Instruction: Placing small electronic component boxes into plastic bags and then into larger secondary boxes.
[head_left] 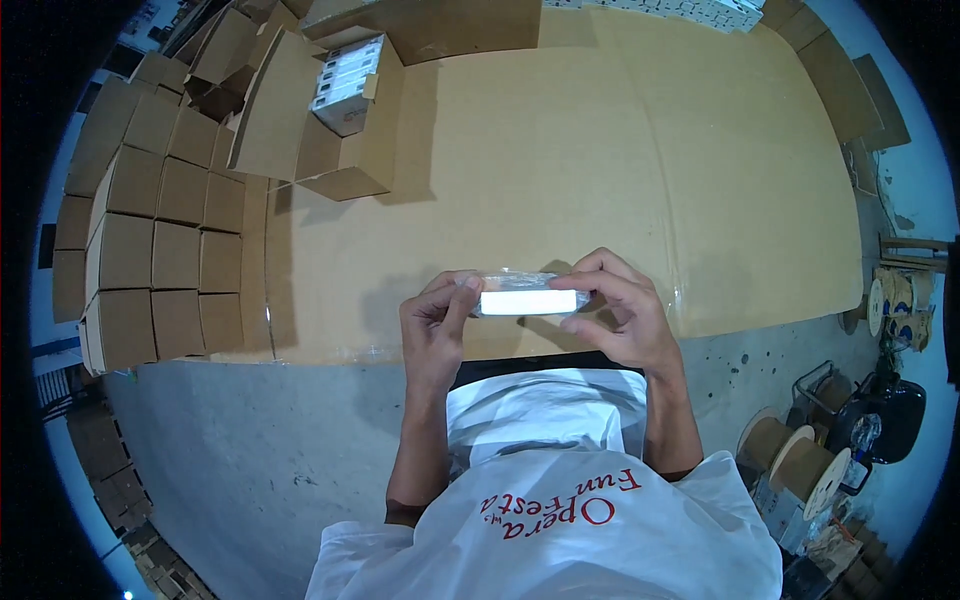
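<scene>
Here, both hands, left hand [435, 320] and right hand [620, 315], pinch a flat white rectangular box [528, 301] in glossy clear wrap, mid-frame above the matte cardboard sheet [600, 160].

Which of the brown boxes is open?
The open cardboard carton at the top of the cardboard sheet, with flaps up and white packs showing inside. The small cardboard boxes stacked in rows at the left are all closed.
</scene>
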